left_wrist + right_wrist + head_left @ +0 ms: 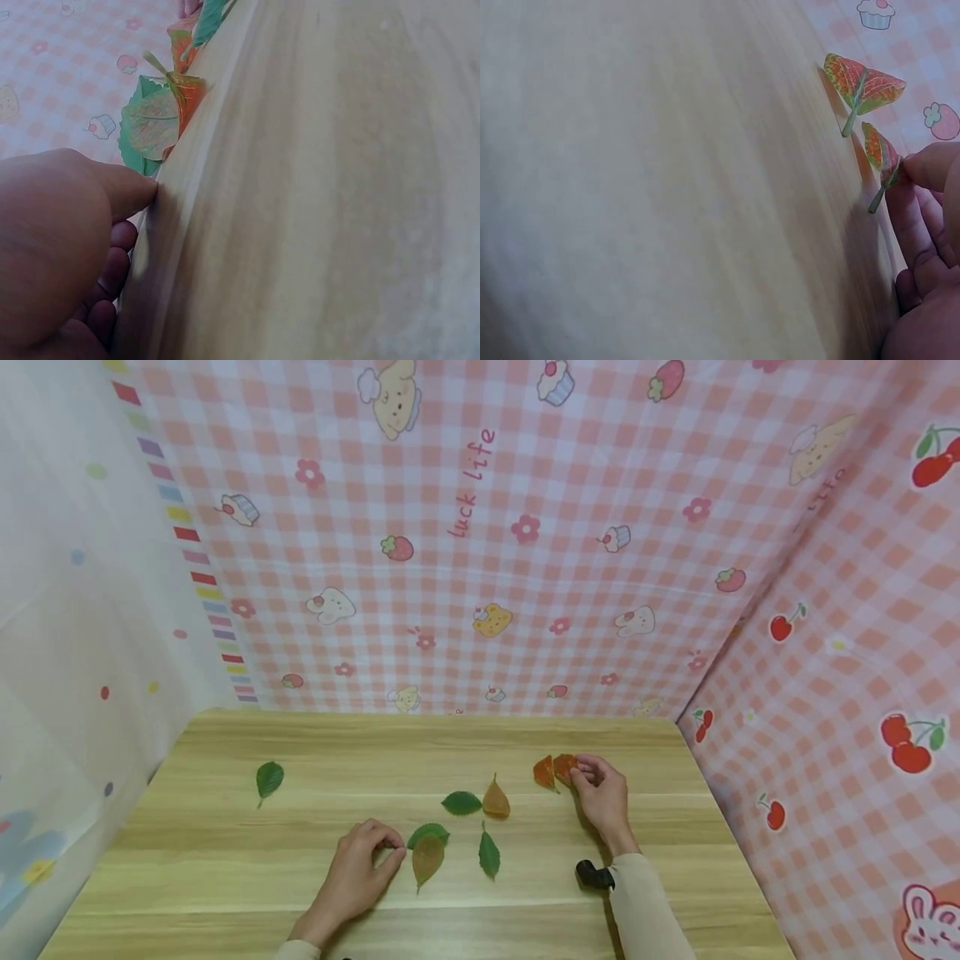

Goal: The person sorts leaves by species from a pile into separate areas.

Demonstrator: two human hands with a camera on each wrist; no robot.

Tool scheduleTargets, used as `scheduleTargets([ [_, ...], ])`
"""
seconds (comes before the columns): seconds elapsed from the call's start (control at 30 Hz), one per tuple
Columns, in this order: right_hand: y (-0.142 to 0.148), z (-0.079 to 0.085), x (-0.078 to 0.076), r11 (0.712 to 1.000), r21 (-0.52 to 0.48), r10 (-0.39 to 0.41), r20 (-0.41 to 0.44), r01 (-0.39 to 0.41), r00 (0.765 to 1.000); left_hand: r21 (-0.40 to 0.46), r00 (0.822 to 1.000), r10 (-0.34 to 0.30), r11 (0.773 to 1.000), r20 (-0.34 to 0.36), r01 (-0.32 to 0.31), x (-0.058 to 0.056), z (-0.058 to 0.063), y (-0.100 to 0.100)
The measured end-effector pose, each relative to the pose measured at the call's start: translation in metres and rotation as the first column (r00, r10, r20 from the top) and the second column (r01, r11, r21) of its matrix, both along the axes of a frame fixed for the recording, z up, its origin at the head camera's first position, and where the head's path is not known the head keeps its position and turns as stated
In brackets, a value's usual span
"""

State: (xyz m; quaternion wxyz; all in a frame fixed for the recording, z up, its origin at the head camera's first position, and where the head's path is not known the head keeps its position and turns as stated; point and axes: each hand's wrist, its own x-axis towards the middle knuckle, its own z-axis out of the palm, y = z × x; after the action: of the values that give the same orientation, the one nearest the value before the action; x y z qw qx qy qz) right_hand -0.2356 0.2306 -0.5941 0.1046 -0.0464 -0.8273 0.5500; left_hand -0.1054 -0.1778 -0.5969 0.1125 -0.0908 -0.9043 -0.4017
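Near the front of the wooden table, my left hand brings thumb and forefinger together on the stem end of a green leaf. A yellow-brown leaf overlaps that green leaf. Farther right, my right hand pinches the edge of an orange-red leaf between thumb and fingers. Its stem points down in the right wrist view. Just left of it lies a second orange-red leaf. The left thumb hides the green leaf's stem in the left wrist view.
Between the hands are a green leaf with its tip at a brown leaf, and another green leaf. One more green leaf lies far left. Patterned cloth walls the wooden table at back and sides.
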Motion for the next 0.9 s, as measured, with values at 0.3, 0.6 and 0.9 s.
scheduleTargets([
  [0.3,0.0017,0.0006,0.0015,0.999,-0.030,0.011,0.002,-0.011,1.000,0.000,1.000,0.003,1.000,-0.019,-0.003,0.0003,0.0002,0.0009],
  [0.6,0.0020,-0.0009,0.0014,1.000,-0.030,0.008,-0.016,-0.008,1.000,0.003,1.000,0.008,1.000,0.004,-0.008,0.0001,0.0006,0.0010],
  [0.9,0.0007,-0.0010,0.0007,1.000,-0.022,-0.002,-0.024,0.001,1.000,-0.002,0.999,0.016,1.000,-0.045,-0.017,-0.0001,0.0035,0.0029],
])
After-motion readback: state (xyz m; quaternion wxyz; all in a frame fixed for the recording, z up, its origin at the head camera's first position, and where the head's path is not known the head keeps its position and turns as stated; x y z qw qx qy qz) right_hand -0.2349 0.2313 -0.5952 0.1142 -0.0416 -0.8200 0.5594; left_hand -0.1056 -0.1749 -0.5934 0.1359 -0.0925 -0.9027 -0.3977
